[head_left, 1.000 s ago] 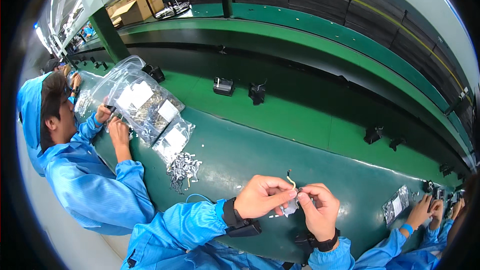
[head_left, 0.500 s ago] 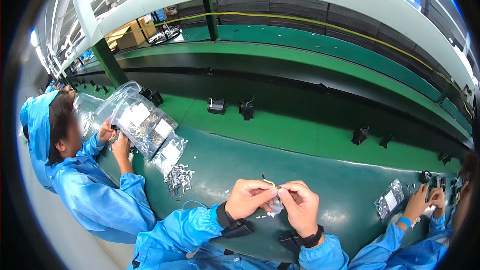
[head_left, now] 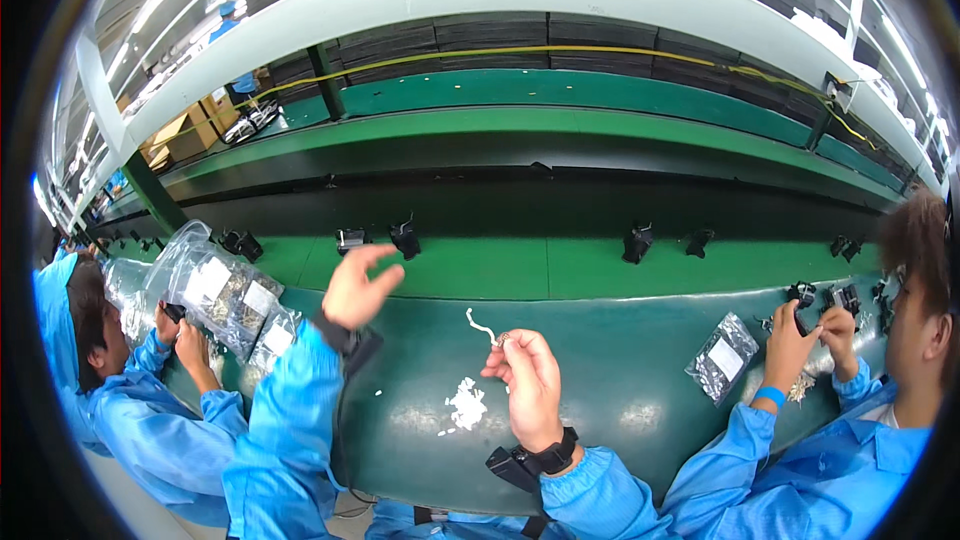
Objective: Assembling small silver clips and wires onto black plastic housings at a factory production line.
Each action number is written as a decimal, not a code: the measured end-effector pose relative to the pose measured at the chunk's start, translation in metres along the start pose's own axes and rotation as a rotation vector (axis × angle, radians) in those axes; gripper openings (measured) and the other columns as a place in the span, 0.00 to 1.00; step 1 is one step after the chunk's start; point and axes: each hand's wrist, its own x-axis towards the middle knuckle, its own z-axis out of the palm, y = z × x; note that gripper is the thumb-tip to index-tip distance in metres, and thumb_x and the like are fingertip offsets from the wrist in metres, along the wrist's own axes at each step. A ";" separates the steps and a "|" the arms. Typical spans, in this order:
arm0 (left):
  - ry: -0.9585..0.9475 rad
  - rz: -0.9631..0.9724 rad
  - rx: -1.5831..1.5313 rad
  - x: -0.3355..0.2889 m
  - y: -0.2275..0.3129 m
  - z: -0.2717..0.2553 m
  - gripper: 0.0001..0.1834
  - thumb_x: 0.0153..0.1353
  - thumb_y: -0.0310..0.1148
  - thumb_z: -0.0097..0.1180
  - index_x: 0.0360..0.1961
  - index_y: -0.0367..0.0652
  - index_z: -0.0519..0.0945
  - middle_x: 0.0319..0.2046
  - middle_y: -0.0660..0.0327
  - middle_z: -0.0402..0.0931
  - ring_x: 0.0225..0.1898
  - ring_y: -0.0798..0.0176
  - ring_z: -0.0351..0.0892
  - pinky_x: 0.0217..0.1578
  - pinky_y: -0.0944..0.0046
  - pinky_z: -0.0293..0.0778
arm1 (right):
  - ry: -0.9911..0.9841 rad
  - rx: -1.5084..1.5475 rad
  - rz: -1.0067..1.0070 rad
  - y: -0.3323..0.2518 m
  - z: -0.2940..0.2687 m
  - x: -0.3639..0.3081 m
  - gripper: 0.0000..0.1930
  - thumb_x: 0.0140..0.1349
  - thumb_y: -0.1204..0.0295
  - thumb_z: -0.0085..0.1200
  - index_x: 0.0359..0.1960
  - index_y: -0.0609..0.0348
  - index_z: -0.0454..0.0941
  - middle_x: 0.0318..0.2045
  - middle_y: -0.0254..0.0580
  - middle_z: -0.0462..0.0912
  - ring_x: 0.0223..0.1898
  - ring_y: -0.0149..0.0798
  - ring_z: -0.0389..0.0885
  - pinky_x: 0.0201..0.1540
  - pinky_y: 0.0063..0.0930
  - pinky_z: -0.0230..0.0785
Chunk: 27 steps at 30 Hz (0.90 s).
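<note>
My left hand (head_left: 362, 286) reaches over the far left part of the dark green table (head_left: 590, 440), fingers spread and holding nothing. Just beyond its fingertips, a small black part (head_left: 404, 240) with a thin wire end sits on the green belt. A black-and-silver part (head_left: 352, 239) stands beside that one, close behind the hand. Between thumb and fingers, my right hand (head_left: 527, 380) pinches a short white wire (head_left: 481, 326), whose free end curves up and to the left. Loose small white pieces (head_left: 467, 404) lie in a heap on the table, left of my right wrist.
Clear plastic bags (head_left: 215, 285) of small metal parts lie at the left, by a co-worker in blue (head_left: 130, 380). Another co-worker (head_left: 850, 420) handles black parts at the right, near a clear bag (head_left: 722, 358). More black parts (head_left: 638, 243) stand along the belt (head_left: 500, 268).
My left hand has let go of the small work between my hands and moved left and forward, fingers spreading. My right hand keeps the white wire. The view has turned to the right.
</note>
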 end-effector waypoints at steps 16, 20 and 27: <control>0.165 -0.307 -0.715 0.030 -0.039 -0.010 0.21 0.66 0.31 0.59 0.59 0.44 0.72 0.51 0.56 0.79 0.52 0.58 0.81 0.44 0.58 0.81 | -0.060 -0.050 -0.063 -0.030 -0.002 -0.008 0.06 0.72 0.74 0.57 0.44 0.62 0.73 0.42 0.43 0.81 0.39 0.31 0.81 0.39 0.25 0.80; -0.179 -0.218 -1.322 -0.055 0.054 -0.009 0.33 0.63 0.53 0.55 0.58 0.38 0.71 0.51 0.45 0.77 0.40 0.54 0.84 0.29 0.58 0.83 | -0.186 0.014 -0.047 -0.048 -0.006 -0.010 0.09 0.65 0.83 0.61 0.38 0.65 0.71 0.41 0.49 0.82 0.37 0.32 0.82 0.36 0.27 0.82; -0.423 -0.261 -1.264 -0.108 0.064 0.026 0.42 0.66 0.69 0.47 0.54 0.34 0.74 0.45 0.45 0.79 0.39 0.56 0.83 0.31 0.62 0.81 | -0.382 -0.098 0.273 -0.068 -0.010 -0.004 0.11 0.62 0.84 0.65 0.34 0.64 0.72 0.35 0.46 0.85 0.32 0.30 0.83 0.32 0.24 0.80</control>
